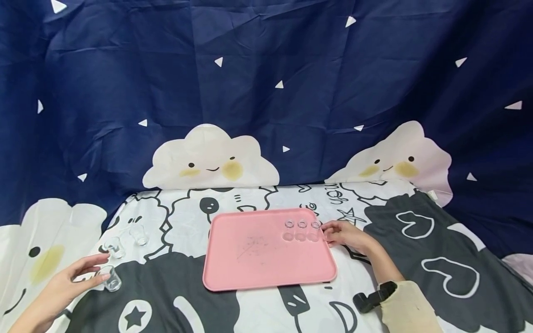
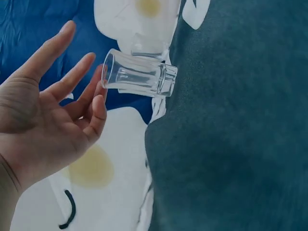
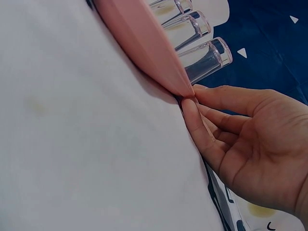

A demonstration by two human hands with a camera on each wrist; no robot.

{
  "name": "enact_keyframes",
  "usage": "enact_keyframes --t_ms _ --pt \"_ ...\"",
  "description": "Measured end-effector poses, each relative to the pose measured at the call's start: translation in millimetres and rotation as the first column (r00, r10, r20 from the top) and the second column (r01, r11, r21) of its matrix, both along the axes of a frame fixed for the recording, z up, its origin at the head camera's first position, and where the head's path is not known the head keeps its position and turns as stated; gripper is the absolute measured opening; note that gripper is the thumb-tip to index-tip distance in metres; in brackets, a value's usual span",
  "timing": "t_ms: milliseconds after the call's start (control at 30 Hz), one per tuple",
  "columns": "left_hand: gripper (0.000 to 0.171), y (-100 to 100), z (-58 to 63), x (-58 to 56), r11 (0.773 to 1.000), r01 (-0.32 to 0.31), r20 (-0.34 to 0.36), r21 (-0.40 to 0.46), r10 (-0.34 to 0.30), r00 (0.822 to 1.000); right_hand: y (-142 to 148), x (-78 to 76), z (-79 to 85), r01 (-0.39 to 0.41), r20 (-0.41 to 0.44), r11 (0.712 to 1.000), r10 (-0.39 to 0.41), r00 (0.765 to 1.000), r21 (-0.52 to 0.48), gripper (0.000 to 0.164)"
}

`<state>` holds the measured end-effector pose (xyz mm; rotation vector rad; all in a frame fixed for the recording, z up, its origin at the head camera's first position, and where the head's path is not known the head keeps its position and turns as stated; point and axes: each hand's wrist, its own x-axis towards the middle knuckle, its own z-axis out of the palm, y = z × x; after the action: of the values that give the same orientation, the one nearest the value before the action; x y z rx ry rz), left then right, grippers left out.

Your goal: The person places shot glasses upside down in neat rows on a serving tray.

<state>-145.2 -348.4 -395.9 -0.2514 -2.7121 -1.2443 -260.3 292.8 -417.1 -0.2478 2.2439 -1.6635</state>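
Observation:
My left hand [image 1: 68,282] is beside a small clear glass [image 1: 111,280] on the left, thumb and fingers spread. In the left wrist view its fingertips come right at the glass's wide rim, and the glass [image 2: 137,74] stands upright. Two more clear glasses [image 1: 114,248] [image 1: 139,235] stand just behind it. My right hand [image 1: 347,235] pinches the right edge of a pink tray [image 1: 250,259] between thumb and forefinger. Close to those fingers, three clear glasses [image 1: 301,230] stand in a row on the tray, thick bases upward in the right wrist view.
A black and white cartoon cloth [image 1: 187,277] covers the surface under the tray. Behind it hangs a dark blue curtain [image 1: 250,101] with white triangles and clouds. A black strap [image 1: 374,298] is worn on the right wrist, by a cream sleeve [image 1: 408,307].

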Motion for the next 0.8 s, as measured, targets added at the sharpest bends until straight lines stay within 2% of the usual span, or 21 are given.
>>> enact_keyframes --t_ms 200,467,567,700,800 --pt "0.048 -10 -12.5 -1.5 0.999 -0.023 0.03 0.023 0.022 0.999 0 -0.9 0.0 0.006 -0.001 1.0 -0.006 1.0 -0.004 0.04" --pt "0.052 -10 -29.4 -6.6 0.998 -0.004 0.158 0.057 -0.005 0.987 -2 0.0 -2.3 0.011 -0.002 1.0 -0.011 1.0 0.0 0.042" --pt "0.053 -9 -32.9 -8.2 0.998 -0.03 0.204 0.05 0.019 0.979 -1 0.0 -2.6 0.001 -0.007 1.0 -0.001 1.0 0.004 0.043" --pt "0.059 -7 -32.5 -10.9 0.997 -0.077 0.295 0.002 0.073 0.953 0 -0.1 -1.2 0.003 -0.015 1.0 -0.002 1.0 0.007 0.043" --pt "0.062 -7 -31.1 -11.9 0.996 -0.086 0.331 -0.033 0.092 0.939 0 -0.1 0.0 0.002 -0.015 1.0 -0.002 1.0 0.01 0.043"
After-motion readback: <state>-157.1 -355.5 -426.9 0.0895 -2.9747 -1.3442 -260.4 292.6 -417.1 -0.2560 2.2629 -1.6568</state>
